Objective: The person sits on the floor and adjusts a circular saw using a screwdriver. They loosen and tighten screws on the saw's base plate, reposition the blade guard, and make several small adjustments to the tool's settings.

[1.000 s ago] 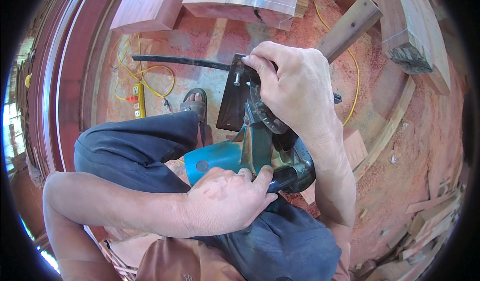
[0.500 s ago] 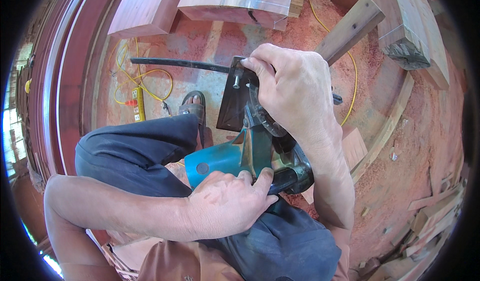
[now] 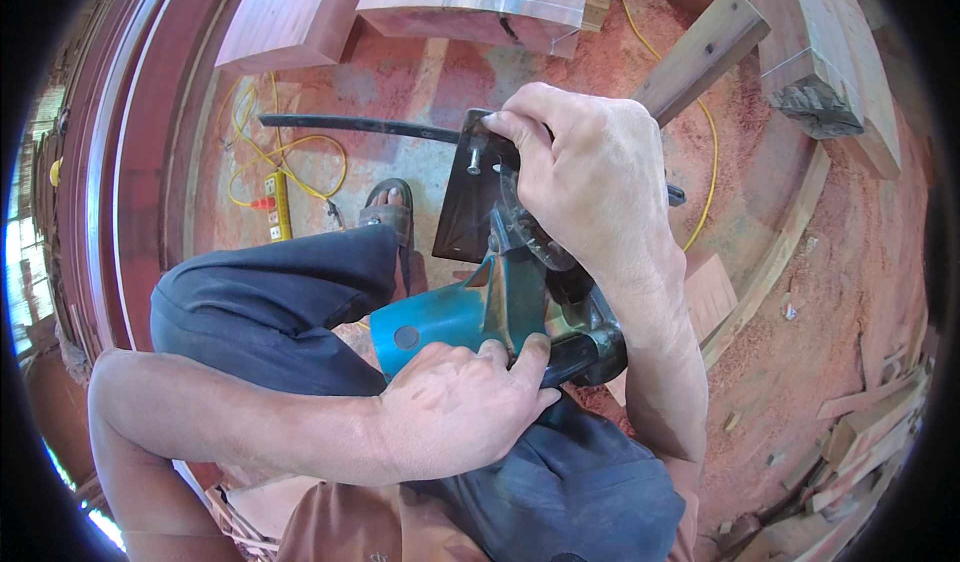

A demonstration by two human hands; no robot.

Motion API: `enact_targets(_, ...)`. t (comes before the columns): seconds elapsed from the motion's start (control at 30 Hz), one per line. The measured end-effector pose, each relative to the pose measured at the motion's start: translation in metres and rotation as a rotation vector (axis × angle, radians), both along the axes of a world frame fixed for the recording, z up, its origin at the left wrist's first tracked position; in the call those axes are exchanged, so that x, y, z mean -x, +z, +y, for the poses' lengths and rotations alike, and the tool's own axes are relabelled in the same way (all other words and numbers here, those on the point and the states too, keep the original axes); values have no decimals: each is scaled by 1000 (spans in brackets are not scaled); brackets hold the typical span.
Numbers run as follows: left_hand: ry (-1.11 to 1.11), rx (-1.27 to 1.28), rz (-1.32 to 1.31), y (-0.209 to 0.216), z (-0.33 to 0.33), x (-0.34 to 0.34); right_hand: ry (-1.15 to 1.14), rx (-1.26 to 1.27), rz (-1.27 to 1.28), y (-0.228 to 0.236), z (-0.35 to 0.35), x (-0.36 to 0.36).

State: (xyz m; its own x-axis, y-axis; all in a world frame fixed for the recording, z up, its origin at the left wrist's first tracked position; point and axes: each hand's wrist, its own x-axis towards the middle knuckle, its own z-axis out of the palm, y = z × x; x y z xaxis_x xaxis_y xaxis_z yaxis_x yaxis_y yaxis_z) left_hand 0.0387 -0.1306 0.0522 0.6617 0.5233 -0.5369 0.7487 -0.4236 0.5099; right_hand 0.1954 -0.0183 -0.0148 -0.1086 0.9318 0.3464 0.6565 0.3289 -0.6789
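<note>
A teal circular saw rests across my lap, tilted so that its dark metal base plate stands up on the far side. My left hand lies over the near side of the saw, its fingers closed round the body by the black handle. At the plate's upper edge, my right hand grips with thumb and bent fingers, covering part of the guard. A bolt sticks out of the plate. The blade cannot be made out.
A dark bar runs behind the saw. Thick timber blocks stand ahead, with a plank and a beam at the right. A yellow power strip and its cord lie left of my foot. Wood scraps pile up at lower right.
</note>
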Motion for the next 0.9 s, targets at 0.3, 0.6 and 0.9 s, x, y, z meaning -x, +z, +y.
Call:
enact_targets(0.3, -18, 28, 9, 2, -2, 2, 39, -56, 33, 4, -2, -9)
enact_targets(0.6, 0, 53, -3, 2, -4, -1, 218, -50, 8, 19, -48, -39)
enact_targets(0.9, -18, 29, -33, -1, -6, -1, 91, 54, 52, 11, -65, -26)
